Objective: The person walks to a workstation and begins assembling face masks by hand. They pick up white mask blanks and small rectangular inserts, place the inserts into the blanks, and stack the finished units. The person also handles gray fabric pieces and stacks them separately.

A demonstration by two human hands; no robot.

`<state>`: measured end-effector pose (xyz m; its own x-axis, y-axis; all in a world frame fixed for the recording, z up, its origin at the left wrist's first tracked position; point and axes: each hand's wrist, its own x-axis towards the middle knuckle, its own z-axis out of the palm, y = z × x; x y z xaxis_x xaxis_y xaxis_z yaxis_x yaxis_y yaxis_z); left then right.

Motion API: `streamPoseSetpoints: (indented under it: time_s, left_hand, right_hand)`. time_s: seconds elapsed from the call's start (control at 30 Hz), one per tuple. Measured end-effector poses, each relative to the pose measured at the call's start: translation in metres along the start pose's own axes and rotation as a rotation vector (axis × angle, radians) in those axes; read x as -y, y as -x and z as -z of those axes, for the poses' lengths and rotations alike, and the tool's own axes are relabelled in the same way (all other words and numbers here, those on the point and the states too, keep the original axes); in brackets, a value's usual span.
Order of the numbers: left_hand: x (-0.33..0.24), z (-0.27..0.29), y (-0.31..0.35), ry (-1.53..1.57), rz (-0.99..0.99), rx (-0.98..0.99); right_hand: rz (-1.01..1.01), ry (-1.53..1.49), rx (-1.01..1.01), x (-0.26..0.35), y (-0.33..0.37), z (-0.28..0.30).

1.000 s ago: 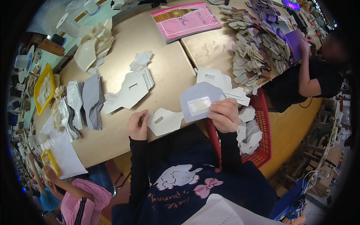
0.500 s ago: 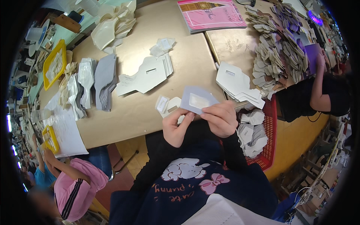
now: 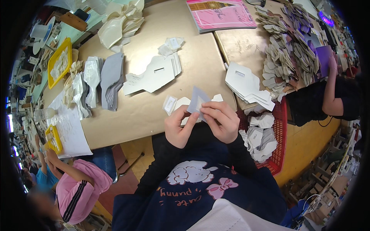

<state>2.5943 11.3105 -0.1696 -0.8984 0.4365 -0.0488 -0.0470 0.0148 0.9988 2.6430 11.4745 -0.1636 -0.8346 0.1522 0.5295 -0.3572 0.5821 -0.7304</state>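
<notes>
Our right hand (image 3: 221, 122) has come closer to our left hand (image 3: 178, 127), and the grey piece (image 3: 197, 97) has tilted. Both hands pinch it near the table edge (image 3: 119, 137), maybe to keep it steady.

- Grey sheet (image 3: 195, 96): thin, tilted steeply, pale patch on its face, held between left hand (image 3: 179, 128) and right hand (image 3: 221, 122).
- White card (image 3: 182, 102): behind the sheet, partly hidden.
</notes>
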Motion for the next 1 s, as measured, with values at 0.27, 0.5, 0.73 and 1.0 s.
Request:
streamPoseSetpoints:
  time_s: [0.27, 0.5, 0.73, 1.0]
  left_hand:
    - [-0.015, -0.002, -0.003, -0.382, -0.306, 0.037]
    - [-0.019, -0.004, -0.001, -0.423, -0.307, 0.083]
    - [-0.020, -0.009, -0.003, -0.433, -0.357, 0.109]
    - [-0.020, -0.008, 0.000, -0.315, -0.249, 0.144]
  right_hand:
    - [-0.062, 0.119, 0.048, 0.019, -0.014, 0.013]
    - [-0.032, 0.194, 0.101, 0.028, -0.016, 0.024]
    - [-0.084, 0.181, 0.126, 0.029, -0.016, 0.026]
    - [-0.259, 0.105, 0.128, 0.029, -0.014, 0.026]
